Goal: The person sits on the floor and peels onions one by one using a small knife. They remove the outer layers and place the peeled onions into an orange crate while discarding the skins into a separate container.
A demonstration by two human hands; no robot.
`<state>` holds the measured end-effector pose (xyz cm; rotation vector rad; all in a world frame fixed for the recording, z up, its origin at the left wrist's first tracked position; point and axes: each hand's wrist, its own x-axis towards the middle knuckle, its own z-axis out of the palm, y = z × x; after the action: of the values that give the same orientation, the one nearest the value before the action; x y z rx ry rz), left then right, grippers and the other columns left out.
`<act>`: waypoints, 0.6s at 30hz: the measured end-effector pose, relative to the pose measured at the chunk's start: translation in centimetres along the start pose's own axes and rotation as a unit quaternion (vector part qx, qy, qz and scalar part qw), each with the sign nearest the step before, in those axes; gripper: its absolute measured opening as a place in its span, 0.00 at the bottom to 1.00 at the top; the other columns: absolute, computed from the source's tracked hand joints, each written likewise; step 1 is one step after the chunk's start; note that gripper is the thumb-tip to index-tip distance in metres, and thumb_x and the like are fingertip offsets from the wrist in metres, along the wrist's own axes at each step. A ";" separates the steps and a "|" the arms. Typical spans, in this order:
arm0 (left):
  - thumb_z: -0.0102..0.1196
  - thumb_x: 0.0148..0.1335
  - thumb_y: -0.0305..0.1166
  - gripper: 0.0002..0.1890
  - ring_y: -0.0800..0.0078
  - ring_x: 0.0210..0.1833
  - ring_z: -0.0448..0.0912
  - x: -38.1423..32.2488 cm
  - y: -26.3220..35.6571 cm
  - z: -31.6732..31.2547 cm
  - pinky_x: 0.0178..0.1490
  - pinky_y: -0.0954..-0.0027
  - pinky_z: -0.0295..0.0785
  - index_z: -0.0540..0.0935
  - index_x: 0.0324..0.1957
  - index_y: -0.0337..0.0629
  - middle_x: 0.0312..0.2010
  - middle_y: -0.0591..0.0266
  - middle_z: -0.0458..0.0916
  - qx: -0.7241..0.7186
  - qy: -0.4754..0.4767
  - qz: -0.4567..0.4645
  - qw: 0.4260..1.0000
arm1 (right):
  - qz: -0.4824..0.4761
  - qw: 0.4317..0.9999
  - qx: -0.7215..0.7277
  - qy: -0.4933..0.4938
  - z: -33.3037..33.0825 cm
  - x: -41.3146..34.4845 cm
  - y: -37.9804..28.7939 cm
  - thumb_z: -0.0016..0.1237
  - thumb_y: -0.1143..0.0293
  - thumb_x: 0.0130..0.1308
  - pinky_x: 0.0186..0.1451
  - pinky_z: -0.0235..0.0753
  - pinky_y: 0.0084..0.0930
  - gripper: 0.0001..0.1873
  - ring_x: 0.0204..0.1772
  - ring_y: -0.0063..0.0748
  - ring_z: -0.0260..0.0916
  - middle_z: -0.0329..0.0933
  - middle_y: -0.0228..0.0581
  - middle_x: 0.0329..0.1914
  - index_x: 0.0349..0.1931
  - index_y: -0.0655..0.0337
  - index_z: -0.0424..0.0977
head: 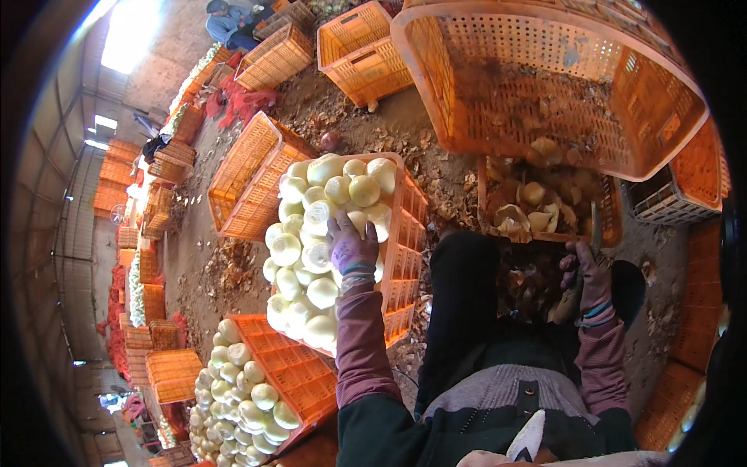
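Note:
My left hand (353, 245), in a stained purplish glove, rests over the peeled onions (322, 292) heaped in an orange plastic crate (402, 257). Its fingers are spread around a pale onion (357, 220), and whether they grip it is unclear. On the right, my gloved right hand (585, 274) is closed around the handle of a knife (596, 227), whose curved blade points away from me. Just beyond that hand, a low orange crate (610, 216) holds onion skins and pale onion pieces (532, 204).
A large orange crate (525, 140) with skins inside stands tilted above the low crate. More orange crates (257, 175) stand to the left, one full of peeled onions (239, 385). Loose skins litter the floor (233, 262). A seated person (229, 24) is at the far upper left.

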<state>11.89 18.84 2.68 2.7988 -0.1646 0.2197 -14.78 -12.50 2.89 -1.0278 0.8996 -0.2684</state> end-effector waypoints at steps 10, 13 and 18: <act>0.58 0.54 0.41 0.33 0.50 0.54 0.73 -0.7 -1.5 1.5 0.54 0.55 0.70 0.66 0.62 0.45 0.59 0.49 0.68 0.110 -0.040 0.037 0.992 | 0.003 1.000 -0.008 0.006 -0.3 -0.1 1.2 0.48 0.55 0.67 0.23 0.69 0.20 0.17 0.19 0.21 0.67 0.74 0.33 0.24 0.43 0.60 0.73; 0.57 0.56 0.39 0.31 0.48 0.52 0.74 -1.0 -1.6 1.7 0.52 0.54 0.71 0.66 0.61 0.43 0.57 0.47 0.69 0.114 -0.047 0.042 0.991 | 0.013 1.000 0.002 0.001 0.7 -0.3 1.3 0.49 0.57 0.67 0.22 0.68 0.20 0.16 0.19 0.21 0.67 0.74 0.34 0.23 0.42 0.62 0.73; 0.56 0.57 0.38 0.29 0.47 0.50 0.75 -1.3 -2.4 2.9 0.49 0.53 0.73 0.66 0.61 0.42 0.56 0.46 0.70 0.119 -0.034 0.056 0.991 | 0.011 1.000 -0.013 -0.018 1.7 -0.4 1.8 0.49 0.58 0.67 0.21 0.68 0.20 0.15 0.18 0.21 0.67 0.74 0.34 0.22 0.40 0.61 0.74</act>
<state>11.38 20.27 -1.02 3.0403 -0.3345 0.1799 -14.09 -10.30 1.94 -1.0435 0.8836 -0.2189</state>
